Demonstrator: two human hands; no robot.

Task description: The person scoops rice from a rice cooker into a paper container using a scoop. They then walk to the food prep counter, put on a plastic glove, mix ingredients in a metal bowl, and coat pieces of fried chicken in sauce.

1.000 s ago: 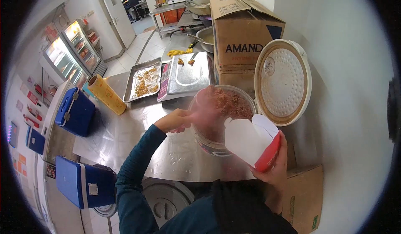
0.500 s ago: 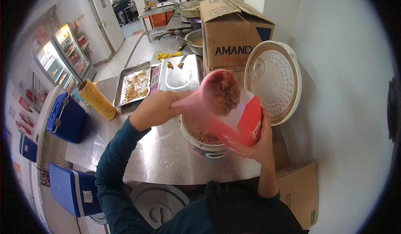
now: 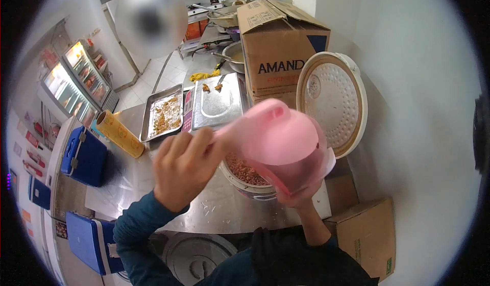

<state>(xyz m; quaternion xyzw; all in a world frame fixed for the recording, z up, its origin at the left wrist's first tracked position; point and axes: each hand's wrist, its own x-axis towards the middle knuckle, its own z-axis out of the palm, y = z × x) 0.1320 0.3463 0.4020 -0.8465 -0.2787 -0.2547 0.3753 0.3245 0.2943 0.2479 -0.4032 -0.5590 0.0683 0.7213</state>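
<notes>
My left hand [image 3: 182, 167] is closed around the handle of a pink plastic scoop [image 3: 279, 139]. The scoop is tipped over, its rounded back facing me, above a red and white food box [image 3: 301, 176]. My right hand [image 3: 300, 198] grips this box from below; the scoop hides much of its opening. What the scoop holds is hidden from view. Beneath them stands a round pot [image 3: 261, 196] with reddish-brown cooked rice [image 3: 244, 170] in it. A round, dimpled white lid [image 3: 334, 102] leans upright behind the box.
Left of the pot are a scale [image 3: 217, 105] with small food pieces on it, a steel tray [image 3: 149, 115] of yellowish bits, and a yellow roll [image 3: 120, 134]. A large cardboard box [image 3: 280, 56] stands behind. Someone [image 3: 150, 20], blurred, is in the background.
The scoop, upright and heaped with rice before, is now turned over onto the box. My left wrist has rotated. A blurred person has appeared at the back.
</notes>
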